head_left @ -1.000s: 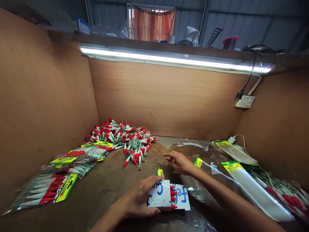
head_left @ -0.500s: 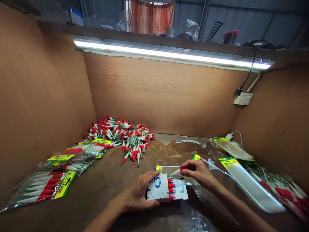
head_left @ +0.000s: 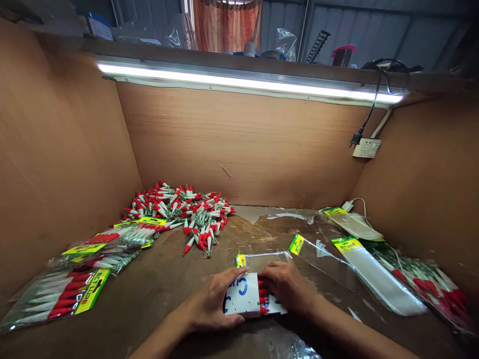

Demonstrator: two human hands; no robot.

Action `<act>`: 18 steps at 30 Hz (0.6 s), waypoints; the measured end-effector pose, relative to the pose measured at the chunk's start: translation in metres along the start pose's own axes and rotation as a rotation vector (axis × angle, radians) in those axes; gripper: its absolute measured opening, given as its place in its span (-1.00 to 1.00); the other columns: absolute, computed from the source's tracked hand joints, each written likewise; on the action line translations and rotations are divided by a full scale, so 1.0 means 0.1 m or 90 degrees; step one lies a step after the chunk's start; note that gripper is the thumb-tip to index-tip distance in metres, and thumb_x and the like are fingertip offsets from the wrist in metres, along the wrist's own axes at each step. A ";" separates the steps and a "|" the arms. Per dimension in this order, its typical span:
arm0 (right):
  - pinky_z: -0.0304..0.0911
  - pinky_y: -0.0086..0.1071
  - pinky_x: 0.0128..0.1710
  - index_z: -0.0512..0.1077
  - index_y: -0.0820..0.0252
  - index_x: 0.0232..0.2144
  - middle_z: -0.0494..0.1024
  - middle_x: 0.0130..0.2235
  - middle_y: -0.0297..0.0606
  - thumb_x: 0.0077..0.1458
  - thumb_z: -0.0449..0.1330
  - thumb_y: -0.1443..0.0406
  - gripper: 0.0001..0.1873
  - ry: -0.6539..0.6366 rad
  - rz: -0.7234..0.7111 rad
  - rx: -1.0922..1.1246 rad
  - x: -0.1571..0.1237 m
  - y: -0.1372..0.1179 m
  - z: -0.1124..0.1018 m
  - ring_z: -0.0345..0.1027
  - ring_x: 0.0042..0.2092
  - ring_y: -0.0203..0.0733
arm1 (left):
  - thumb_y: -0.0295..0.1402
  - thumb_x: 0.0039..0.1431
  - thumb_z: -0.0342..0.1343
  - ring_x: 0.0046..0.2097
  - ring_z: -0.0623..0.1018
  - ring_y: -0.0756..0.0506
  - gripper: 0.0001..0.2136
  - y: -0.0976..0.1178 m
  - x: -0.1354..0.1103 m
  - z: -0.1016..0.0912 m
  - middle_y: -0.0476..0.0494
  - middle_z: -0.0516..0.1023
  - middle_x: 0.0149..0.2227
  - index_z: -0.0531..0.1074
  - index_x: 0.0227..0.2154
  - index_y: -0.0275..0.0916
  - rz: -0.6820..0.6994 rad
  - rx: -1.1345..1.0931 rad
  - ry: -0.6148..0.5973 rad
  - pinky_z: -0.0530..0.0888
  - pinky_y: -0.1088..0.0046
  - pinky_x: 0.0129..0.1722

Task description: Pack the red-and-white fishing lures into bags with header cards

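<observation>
My left hand [head_left: 217, 300] grips a small white cardboard box [head_left: 243, 296] with blue lettering, thumb on the near side and fingers along the far side. Several red-tipped fishing lures [head_left: 264, 300] lie in a row inside, their red ends sticking out of the right opening. My right hand [head_left: 286, 285] is over that opening, fingers bent down on the lure at the far end of the row. Its fingertips and most of that lure are hidden. Behind the box lies a clear plastic bag [head_left: 267, 258] with a yellow label.
A heap of loose red-and-white lures [head_left: 202, 214] is at the back left. Filled lure packets [head_left: 62, 296] lie on the left. Clear bags with yellow headers [head_left: 377, 274] and more packed lures [head_left: 437, 289] are on the right. A black plug [head_left: 357, 137] hangs by the socket.
My right hand has come down and left, taking the pinched lure from above the box to its opening. The left hand still holds the box. The whole view has shifted slightly.
</observation>
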State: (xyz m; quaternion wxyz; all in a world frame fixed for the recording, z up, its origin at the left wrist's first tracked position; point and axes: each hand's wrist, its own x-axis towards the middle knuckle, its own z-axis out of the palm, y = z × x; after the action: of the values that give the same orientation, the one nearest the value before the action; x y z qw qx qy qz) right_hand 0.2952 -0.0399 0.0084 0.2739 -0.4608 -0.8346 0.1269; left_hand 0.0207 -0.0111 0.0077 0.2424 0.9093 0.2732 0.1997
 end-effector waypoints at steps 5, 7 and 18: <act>0.29 -0.21 0.02 0.51 0.05 0.01 0.60 -0.05 -0.16 0.28 0.09 0.32 -0.69 0.027 0.010 0.013 -0.09 -0.01 -0.08 0.41 0.02 -0.03 | -0.27 -0.09 0.36 0.19 0.42 -0.29 -0.09 0.03 0.01 0.01 -0.17 0.34 0.25 0.05 0.33 0.00 0.024 0.009 0.017 0.38 0.20 0.19; 0.25 -0.12 0.11 0.45 0.07 0.09 0.55 0.05 -0.13 0.26 0.08 0.34 -0.62 0.083 0.043 0.037 -0.17 0.03 -0.17 0.36 0.08 -0.01 | -0.24 -0.05 0.35 0.21 0.40 -0.28 -0.12 0.08 0.02 0.03 -0.16 0.32 0.27 0.06 0.33 0.03 0.025 0.017 -0.005 0.37 0.20 0.21; 0.14 0.00 0.22 0.33 0.07 0.19 0.37 0.23 -0.05 0.21 0.17 0.14 -0.48 0.038 0.132 0.090 -0.64 -0.02 -0.30 0.23 0.22 0.12 | -0.20 0.13 0.26 0.30 0.27 -0.36 -0.26 0.22 -0.02 0.16 -0.15 0.14 0.36 0.07 0.33 0.17 -0.014 0.095 -0.027 0.30 0.04 0.25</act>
State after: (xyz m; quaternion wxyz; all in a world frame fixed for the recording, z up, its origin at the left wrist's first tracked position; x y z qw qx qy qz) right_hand 0.3386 -0.0953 0.0122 0.3162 -0.5276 -0.7628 0.1993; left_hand 0.0361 -0.0341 0.0063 0.1823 0.9257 0.2921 0.1565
